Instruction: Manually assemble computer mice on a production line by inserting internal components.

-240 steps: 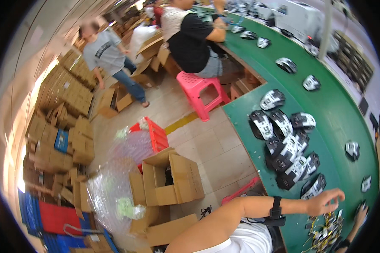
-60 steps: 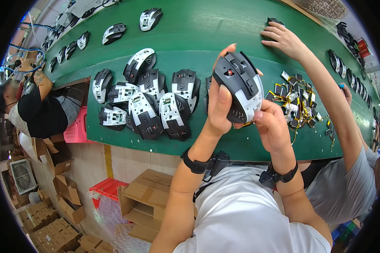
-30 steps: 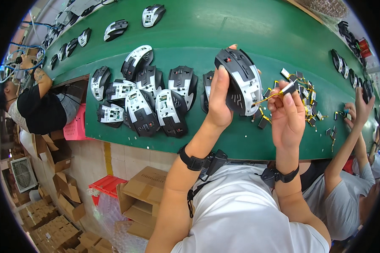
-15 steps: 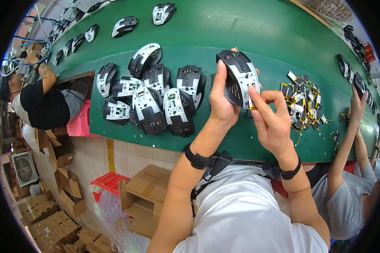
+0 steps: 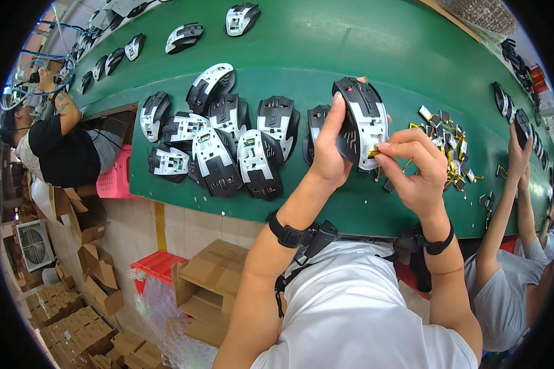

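My left hand [image 5: 331, 150] is closed round a black-and-white computer mouse shell [image 5: 364, 117], held tilted above the green table. My right hand [image 5: 417, 167] pinches a small yellow-taped battery lead [image 5: 373, 152] with thumb and index finger at the shell's lower end. How far the lead sits inside the shell is hard to make out. Partly behind my left hand another mouse shell [image 5: 316, 123] lies on the table. Small batteries with yellow-taped leads [image 5: 454, 147] form a loose heap right of my right hand.
Several mouse shells [image 5: 216, 165] are grouped on the green table [image 5: 326, 212] to the left. More shells [image 5: 183, 38] lie spaced along the far strip. At right, a co-worker's hand [image 5: 519, 154] holds a mouse; another person [image 5: 68, 141] works at left. Cardboard boxes [image 5: 214, 270] stand below.
Both hands and the mouse shell have shifted slightly right. The shell has turned more upright. My right fingers have moved from its white face to the yellow-taped lead at its lower edge.
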{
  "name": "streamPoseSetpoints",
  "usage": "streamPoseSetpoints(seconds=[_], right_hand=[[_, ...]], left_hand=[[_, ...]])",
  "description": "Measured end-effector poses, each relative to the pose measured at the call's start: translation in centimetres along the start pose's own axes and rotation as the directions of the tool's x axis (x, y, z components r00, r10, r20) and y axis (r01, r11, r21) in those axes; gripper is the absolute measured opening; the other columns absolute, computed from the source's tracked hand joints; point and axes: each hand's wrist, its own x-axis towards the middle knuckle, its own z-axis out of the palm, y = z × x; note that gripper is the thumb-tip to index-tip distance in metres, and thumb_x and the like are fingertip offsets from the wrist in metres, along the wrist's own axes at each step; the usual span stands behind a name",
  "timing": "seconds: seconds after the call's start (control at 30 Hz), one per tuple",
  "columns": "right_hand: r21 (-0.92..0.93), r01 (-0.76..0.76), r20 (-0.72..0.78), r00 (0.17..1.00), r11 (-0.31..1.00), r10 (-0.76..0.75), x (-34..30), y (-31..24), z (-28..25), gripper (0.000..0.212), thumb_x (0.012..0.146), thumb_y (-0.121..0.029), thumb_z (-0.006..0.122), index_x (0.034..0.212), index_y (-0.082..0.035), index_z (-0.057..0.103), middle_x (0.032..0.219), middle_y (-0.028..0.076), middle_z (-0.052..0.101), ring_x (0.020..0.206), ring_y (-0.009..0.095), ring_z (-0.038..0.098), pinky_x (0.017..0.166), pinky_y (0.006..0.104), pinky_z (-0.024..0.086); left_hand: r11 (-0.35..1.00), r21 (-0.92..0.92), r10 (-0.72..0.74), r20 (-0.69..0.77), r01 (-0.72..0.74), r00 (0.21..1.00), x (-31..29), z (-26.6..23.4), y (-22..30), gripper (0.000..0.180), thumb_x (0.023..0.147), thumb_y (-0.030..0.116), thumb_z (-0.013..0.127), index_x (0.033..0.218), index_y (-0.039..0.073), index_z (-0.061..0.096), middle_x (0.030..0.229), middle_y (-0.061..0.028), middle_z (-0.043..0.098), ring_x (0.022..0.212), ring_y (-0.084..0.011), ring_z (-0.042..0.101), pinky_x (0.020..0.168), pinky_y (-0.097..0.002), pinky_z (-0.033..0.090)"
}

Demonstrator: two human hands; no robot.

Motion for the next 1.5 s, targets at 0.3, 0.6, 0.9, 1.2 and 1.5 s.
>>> streamPoseSetpoints(seconds=[0.3, 0.6, 0.9, 1.2, 1.5], right_hand=[[-0.063, -0.132, 0.021, 0.991, 0.989, 0.134, 0.0, -0.4, 0.1, 0.021, 0.071, -0.002, 0.078, 0.089, -0.003, 0.067, 0.087, 0.009, 0.066, 0.077, 0.023, 0.064, 0.070, 0.0331, 0.051], [-0.265, 0.241, 0.108, 0.970, 0.934, -0.219, 0.6, -0.1, -1.9, 0.025, 0.068, -0.003, 0.081, 0.090, -0.007, 0.070, 0.086, 0.006, 0.068, 0.075, 0.024, 0.064, 0.066, 0.0341, 0.051], [0.000, -0.133, -0.196, 0.972, 0.991, 0.131, -0.7, -1.5, 2.9, 0.011, 0.076, -0.001, 0.076, 0.084, -0.001, 0.068, 0.078, 0.008, 0.065, 0.069, 0.019, 0.061, 0.061, 0.0283, 0.049], [-0.291, 0.155, 0.100, 0.986, 0.944, -0.131, -1.4, -1.5, 1.4, 0.043, 0.069, 0.001, 0.072, 0.111, -0.003, 0.068, 0.101, 0.010, 0.059, 0.082, 0.024, 0.058, 0.065, 0.0347, 0.049], [0.025, 0.050, 0.009, 0.999, 0.998, -0.050, -2.2, -0.8, 1.6, 0.034, 0.072, 0.007, 0.067, 0.105, -0.003, 0.070, 0.100, 0.012, 0.060, 0.079, 0.021, 0.062, 0.064, 0.0293, 0.053]], left_hand=[[0.999, 0.047, 0.016, -0.099, -0.011, 0.995, 0.0, 0.1, -0.6, 0.055, 0.103, 0.049, 0.028, 0.134, 0.007, 0.045, 0.106, -0.0186, 0.065, 0.094, -0.0257, 0.066, 0.083, -0.0375, 0.055], [0.997, -0.043, -0.065, -0.023, 0.064, 0.998, 0.3, -0.6, -0.5, 0.055, 0.103, 0.049, 0.027, 0.135, 0.008, 0.045, 0.106, -0.0220, 0.064, 0.090, -0.0306, 0.068, 0.077, -0.0408, 0.057], [0.951, 0.113, 0.298, -0.100, -0.287, 0.949, 0.0, -0.3, -1.0, 0.060, 0.102, 0.055, 0.026, 0.142, 0.011, 0.035, 0.108, -0.0205, 0.062, 0.090, -0.0284, 0.067, 0.077, -0.0406, 0.058], [0.965, 0.052, 0.262, -0.170, -0.257, 0.950, 0.0, -0.4, -0.9, 0.056, 0.103, 0.052, 0.027, 0.138, 0.010, 0.041, 0.107, -0.0167, 0.064, 0.096, -0.0250, 0.065, 0.077, -0.0407, 0.058], [0.993, -0.003, 0.121, -0.070, -0.121, 0.990, 0.1, -0.5, -0.6, 0.058, 0.102, 0.054, 0.028, 0.137, 0.011, 0.041, 0.106, -0.0210, 0.064, 0.086, -0.0281, 0.068, 0.073, -0.0396, 0.059]])
